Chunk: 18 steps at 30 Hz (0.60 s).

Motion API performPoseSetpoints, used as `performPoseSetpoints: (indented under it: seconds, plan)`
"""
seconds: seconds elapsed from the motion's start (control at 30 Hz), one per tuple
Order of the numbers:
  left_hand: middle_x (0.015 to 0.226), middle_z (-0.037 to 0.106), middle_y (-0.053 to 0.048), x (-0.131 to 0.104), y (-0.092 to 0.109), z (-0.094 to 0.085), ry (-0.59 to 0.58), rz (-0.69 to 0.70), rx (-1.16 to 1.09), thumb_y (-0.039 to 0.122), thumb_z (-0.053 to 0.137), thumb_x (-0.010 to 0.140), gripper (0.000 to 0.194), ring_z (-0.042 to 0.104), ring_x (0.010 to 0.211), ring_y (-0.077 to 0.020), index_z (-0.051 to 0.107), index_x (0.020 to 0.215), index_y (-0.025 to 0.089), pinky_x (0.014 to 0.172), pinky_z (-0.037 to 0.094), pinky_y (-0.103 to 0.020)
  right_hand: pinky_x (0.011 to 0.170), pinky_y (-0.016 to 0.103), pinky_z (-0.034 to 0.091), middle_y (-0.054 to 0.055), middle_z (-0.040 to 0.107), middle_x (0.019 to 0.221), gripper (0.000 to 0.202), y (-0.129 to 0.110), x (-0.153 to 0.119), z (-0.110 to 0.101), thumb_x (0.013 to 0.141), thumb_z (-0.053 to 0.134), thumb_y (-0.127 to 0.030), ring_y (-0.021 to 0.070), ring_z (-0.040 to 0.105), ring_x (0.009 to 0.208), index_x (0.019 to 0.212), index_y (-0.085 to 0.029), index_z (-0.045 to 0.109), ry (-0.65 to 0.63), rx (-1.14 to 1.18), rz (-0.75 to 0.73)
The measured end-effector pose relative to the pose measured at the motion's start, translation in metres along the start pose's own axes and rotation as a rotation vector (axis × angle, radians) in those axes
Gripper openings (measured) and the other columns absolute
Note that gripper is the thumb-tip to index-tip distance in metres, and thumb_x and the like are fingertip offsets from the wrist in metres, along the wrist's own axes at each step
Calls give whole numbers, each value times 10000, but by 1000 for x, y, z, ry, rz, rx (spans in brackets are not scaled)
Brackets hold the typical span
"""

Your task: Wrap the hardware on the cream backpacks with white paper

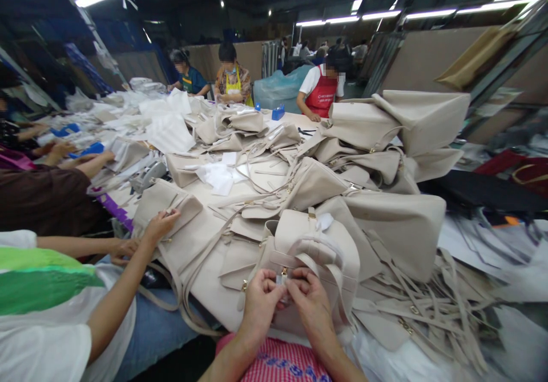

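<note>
My left hand (pixel 262 299) and my right hand (pixel 309 297) meet at the front of a beige handbag (pixel 317 230) standing before me. Thumbs and fingertips of both are closed in a pinch on a small clear plastic piece (pixel 281 280), just below the bag's gold clasp (pixel 284 270). Its exact shape is partly hidden by the fingers. The bag's handle (pixel 314 245) has a pale wrapping around it. Another gold clasp (pixel 244 285) sits on a beige flap to the left of my left hand.
Beige bags (pixel 385 216) are heaped at the right, with loose straps (pixel 440 290) below them. A co-worker's hand (pixel 160 225) rests on another bag (pixel 148 205) at the left. White sheets (pixel 218 176) lie on the table (pixel 209 285). Several people sit around it.
</note>
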<state>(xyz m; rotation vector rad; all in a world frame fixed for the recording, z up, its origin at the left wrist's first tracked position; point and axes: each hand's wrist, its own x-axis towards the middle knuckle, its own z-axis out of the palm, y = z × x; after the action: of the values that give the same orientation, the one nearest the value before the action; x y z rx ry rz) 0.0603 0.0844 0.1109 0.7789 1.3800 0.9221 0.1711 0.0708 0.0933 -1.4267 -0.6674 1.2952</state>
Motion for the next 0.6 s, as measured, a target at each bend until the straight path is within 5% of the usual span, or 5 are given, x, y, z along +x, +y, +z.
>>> performPoseSetpoints:
  seconds: [0.3, 0.6]
  plan:
    - [520, 517, 28, 4, -6, -3, -45, -4, 119, 654, 646, 623, 478, 473, 442, -117, 525, 597, 192, 432, 367, -236, 515, 275, 481, -25, 673, 546, 381, 0, 0, 2, 664, 755, -399, 181, 629, 494, 884, -210, 509, -3, -20, -1]
    - [566, 486, 9, -6, 6, -7, 49, 360, 503, 248, 563, 779, 241, 441, 583, -165, 470, 558, 224, 597, 302, -290, 502, 246, 468, -47, 632, 574, 332, 3, 0, 6, 634, 748, -324, 152, 601, 522, 842, -224, 509, -20, 10, -43]
